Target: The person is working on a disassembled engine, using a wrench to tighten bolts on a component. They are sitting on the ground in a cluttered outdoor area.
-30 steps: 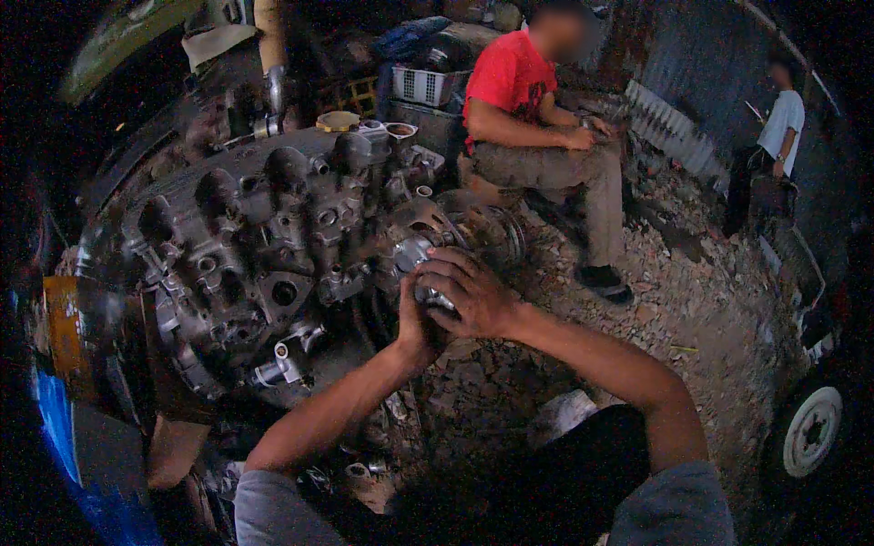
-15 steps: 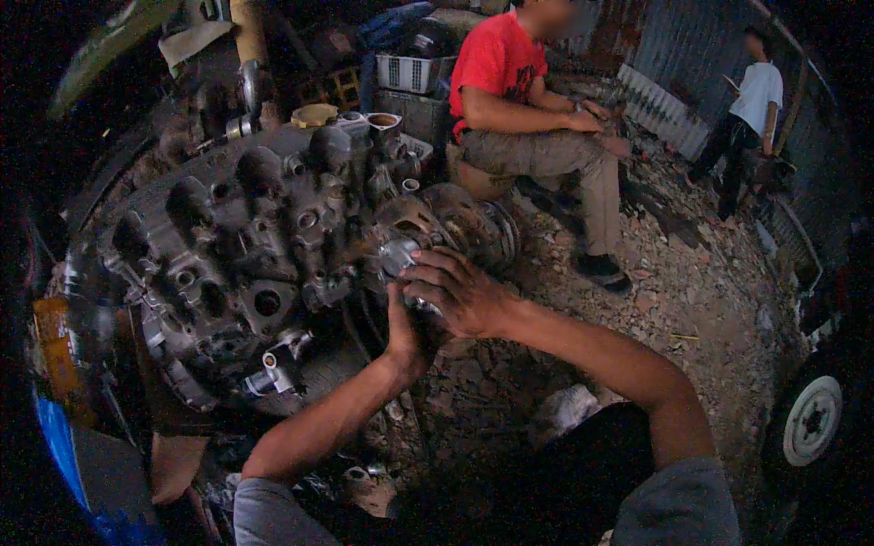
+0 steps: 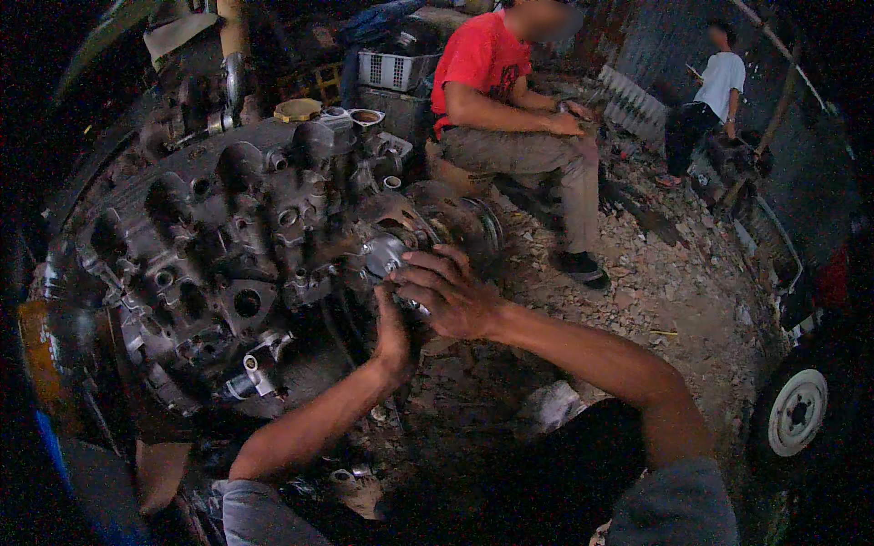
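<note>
A large dark engine (image 3: 264, 205) fills the left and middle, greasy and full of ports. At its near right end, a silvery rounded metal part (image 3: 386, 255) sits close against the engine, between my hands. My right hand (image 3: 448, 296) lies over its near right side, fingers bent round it. My left hand (image 3: 393, 332) comes up from below with its thumb raised against the part; its other fingers are mostly hidden. Just beyond my hands is a round, ridged pulley (image 3: 482, 223). A small silvery pipe fitting (image 3: 259, 366) sticks out low on the engine's near side.
A person in a red shirt (image 3: 478, 68) sits beyond the engine; another in a white shirt (image 3: 719, 86) stands far right. A white crate (image 3: 393, 71) is behind. Rubble (image 3: 637, 300) covers the ground at right, near a wheel with a pale rim (image 3: 798, 412).
The whole view has shifted, so the engine and seated person appear farther left. My hands stay on the metal part, and more of its silvery face shows. The standing person's pose has changed slightly.
</note>
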`<move>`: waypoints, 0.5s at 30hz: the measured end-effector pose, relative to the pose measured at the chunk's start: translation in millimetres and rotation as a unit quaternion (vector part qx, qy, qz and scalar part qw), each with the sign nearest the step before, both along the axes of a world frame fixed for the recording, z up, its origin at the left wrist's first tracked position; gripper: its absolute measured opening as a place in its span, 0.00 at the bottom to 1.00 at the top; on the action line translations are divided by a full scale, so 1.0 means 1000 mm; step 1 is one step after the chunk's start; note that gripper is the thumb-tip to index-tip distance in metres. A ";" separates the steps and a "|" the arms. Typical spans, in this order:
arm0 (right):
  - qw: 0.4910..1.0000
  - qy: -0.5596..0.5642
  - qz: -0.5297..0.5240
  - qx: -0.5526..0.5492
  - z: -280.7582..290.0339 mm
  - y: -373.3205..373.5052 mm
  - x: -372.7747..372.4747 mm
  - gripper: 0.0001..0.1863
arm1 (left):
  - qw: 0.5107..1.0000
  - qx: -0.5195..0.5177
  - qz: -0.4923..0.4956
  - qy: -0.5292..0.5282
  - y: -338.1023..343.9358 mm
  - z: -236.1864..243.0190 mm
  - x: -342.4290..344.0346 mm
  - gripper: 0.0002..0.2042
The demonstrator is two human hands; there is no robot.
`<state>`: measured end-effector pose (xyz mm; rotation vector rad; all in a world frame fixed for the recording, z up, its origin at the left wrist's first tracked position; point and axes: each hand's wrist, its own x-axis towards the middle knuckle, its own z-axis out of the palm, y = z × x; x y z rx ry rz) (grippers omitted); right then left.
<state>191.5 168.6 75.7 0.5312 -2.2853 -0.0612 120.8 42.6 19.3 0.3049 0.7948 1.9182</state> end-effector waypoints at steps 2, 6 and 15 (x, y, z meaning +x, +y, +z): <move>1.000 0.009 0.002 -0.004 -0.004 0.001 -0.001 0.31 | 1.000 -0.017 -0.007 0.011 -0.001 0.001 0.000 0.36; 1.000 0.023 -0.016 -0.001 -0.008 0.005 0.000 0.30 | 0.999 -0.028 -0.026 -0.008 0.002 0.005 -0.002 0.38; 0.993 0.021 -0.106 -0.052 -0.010 -0.015 0.015 0.32 | 0.994 -0.099 -0.032 0.031 -0.012 0.013 -0.003 0.40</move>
